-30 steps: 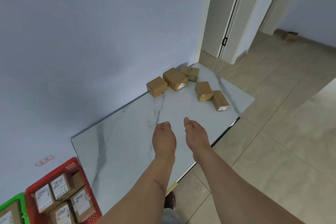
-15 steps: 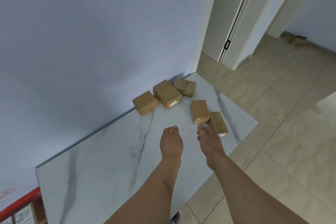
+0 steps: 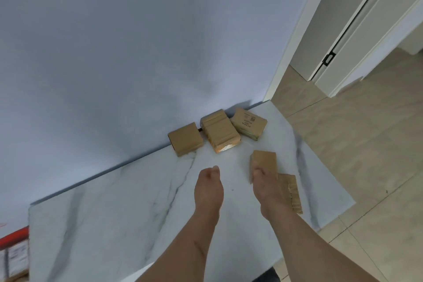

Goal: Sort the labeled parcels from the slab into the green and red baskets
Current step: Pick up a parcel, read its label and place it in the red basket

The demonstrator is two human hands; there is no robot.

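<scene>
Nearest, at the lower left edge, the rim of the red basket (image 3: 13, 237) shows beside the white marble slab (image 3: 103, 224). Over the slab's middle the left hand (image 3: 208, 188) hovers with fingers loosely together, holding nothing. The right hand (image 3: 266, 186) lies on the near end of a brown parcel (image 3: 264, 160); whether its fingers grip it is unclear through blur. A second parcel (image 3: 291, 192) lies just right of that hand. Farther off, against the pale wall (image 3: 137, 41), lie three more: a plain parcel (image 3: 185, 139), a ridged parcel (image 3: 220, 131) and a printed parcel (image 3: 249, 123).
</scene>
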